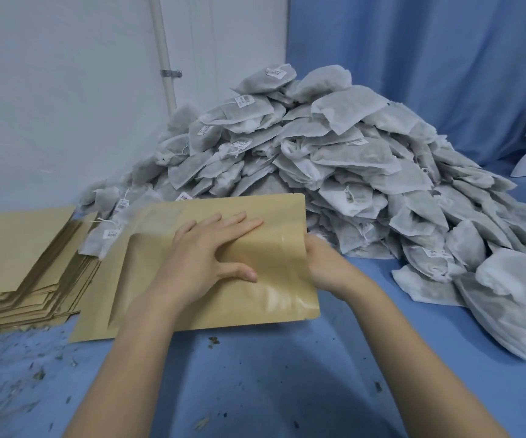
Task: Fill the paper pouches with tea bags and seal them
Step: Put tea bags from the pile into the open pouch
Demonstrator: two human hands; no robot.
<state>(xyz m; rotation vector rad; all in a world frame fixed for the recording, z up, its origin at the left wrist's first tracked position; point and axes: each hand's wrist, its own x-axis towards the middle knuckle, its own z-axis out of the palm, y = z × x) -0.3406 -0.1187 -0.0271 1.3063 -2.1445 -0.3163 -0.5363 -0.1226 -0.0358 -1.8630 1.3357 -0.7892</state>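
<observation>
Far left, a stack of flat pouches [18,257] waits on the blue bench [255,374], loose leaf crumbs scattered in front. Moving in: my left hand [205,257] lies flat on the working pouch [223,273], fingers straight and spread, pressing it down. At the pouch's right edge my right hand [328,267] meets its mouth; the paper hides the fingers, so I cannot tell whether that grip is pinching or reaching inside. I judge this as opening the pouch, filling not yet begun. Right of it rises the heap of tea bags [334,153]. Next, I reckon: hold the mouth open and reach for tea bags.
</observation>
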